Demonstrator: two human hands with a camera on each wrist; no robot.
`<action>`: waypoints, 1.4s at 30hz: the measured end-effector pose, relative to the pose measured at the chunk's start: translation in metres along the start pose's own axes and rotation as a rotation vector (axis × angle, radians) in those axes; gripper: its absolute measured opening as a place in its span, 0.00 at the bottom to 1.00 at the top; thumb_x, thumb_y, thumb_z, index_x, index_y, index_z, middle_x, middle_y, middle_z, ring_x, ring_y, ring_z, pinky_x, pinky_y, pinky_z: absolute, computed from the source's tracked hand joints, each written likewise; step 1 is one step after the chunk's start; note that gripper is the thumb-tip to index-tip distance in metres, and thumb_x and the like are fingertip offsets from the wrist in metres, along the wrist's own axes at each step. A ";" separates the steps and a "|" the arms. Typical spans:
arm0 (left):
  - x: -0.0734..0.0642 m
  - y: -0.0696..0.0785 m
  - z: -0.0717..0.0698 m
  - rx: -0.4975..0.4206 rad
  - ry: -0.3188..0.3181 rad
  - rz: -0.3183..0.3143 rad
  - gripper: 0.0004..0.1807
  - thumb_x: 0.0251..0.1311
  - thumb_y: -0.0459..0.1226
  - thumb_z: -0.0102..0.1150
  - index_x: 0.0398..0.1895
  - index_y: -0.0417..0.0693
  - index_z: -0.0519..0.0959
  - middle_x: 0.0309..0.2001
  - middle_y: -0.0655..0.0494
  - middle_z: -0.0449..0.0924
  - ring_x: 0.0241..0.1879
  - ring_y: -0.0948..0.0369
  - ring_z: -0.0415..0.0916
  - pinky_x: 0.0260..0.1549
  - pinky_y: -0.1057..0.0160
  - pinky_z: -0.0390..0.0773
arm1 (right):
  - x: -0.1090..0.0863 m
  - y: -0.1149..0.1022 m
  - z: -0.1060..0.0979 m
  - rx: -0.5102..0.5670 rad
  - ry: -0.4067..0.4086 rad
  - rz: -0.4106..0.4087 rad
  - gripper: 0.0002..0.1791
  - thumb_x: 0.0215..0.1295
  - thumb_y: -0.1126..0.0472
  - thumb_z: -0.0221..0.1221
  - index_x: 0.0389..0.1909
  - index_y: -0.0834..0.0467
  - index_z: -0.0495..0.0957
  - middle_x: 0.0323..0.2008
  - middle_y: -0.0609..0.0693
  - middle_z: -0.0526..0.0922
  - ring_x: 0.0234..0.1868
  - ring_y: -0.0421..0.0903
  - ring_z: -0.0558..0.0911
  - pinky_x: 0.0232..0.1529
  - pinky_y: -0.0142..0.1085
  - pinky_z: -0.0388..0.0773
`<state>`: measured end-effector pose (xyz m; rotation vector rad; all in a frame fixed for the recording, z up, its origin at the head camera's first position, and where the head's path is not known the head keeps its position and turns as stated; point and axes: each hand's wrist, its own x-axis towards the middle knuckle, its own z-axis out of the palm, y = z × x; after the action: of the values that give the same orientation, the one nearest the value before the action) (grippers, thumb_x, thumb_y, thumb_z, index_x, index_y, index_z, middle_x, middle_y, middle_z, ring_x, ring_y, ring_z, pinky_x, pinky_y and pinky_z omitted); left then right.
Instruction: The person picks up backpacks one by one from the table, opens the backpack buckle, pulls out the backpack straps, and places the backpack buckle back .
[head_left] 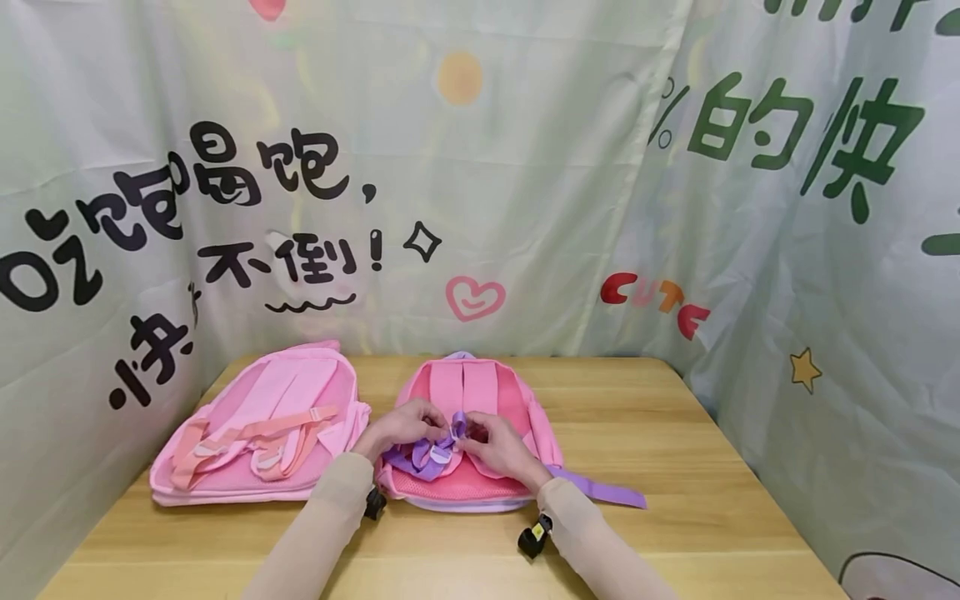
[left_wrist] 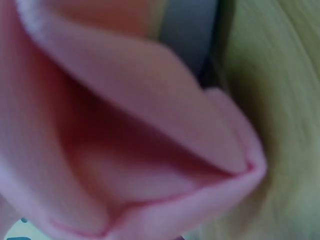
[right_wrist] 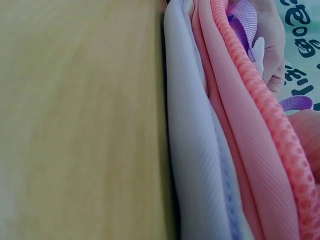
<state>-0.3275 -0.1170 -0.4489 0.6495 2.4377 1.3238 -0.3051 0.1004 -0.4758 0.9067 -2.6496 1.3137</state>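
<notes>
A pink backpack (head_left: 517, 396) with lilac edging lies on the table, its strap side up. Over its middle, my left hand (head_left: 408, 423) pinches a purple webbing strap (head_left: 420, 463) between thumb and fingers. My right hand (head_left: 501, 448) pinches the same webbing from the other side, close to a small upright loop. A whitish plastic buckle (head_left: 441, 455) sits on the strap just below the fingertips. Blurred pink padded fabric (left_wrist: 145, 90) fills much of the left wrist view. In the right wrist view the backpack's mesh edge (right_wrist: 265, 110) partly hides both hands.
To the left lies a second pink backpack (head_left: 247, 400) with orange straps, close beside the first. Another purple strap (head_left: 611, 493) stretches across the wooden table (head_left: 637, 417) to the right. Printed curtains (head_left: 525, 167) surround the table's back and sides.
</notes>
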 end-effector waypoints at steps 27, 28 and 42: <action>0.001 -0.008 -0.001 0.005 0.013 0.035 0.05 0.59 0.31 0.62 0.35 0.38 0.85 0.30 0.53 0.83 0.30 0.65 0.73 0.34 0.66 0.72 | 0.001 -0.001 0.002 0.005 0.000 0.031 0.07 0.63 0.60 0.65 0.41 0.52 0.80 0.34 0.46 0.83 0.35 0.41 0.79 0.41 0.31 0.75; 0.001 -0.009 -0.001 0.005 0.013 0.036 0.05 0.59 0.32 0.63 0.35 0.38 0.85 0.31 0.54 0.83 0.31 0.65 0.73 0.34 0.66 0.72 | 0.001 -0.001 0.002 0.000 0.001 0.032 0.07 0.63 0.60 0.65 0.42 0.51 0.80 0.34 0.46 0.83 0.36 0.41 0.78 0.41 0.30 0.75; -0.004 0.004 0.008 0.064 0.055 0.122 0.10 0.51 0.41 0.73 0.32 0.45 0.86 0.27 0.57 0.84 0.26 0.67 0.73 0.29 0.69 0.74 | 0.001 0.000 0.002 0.010 0.021 0.023 0.09 0.63 0.56 0.66 0.43 0.49 0.81 0.35 0.44 0.84 0.36 0.38 0.79 0.42 0.30 0.76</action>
<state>-0.3198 -0.1117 -0.4497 0.7999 2.5291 1.3298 -0.3056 0.0985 -0.4766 0.8613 -2.6475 1.3350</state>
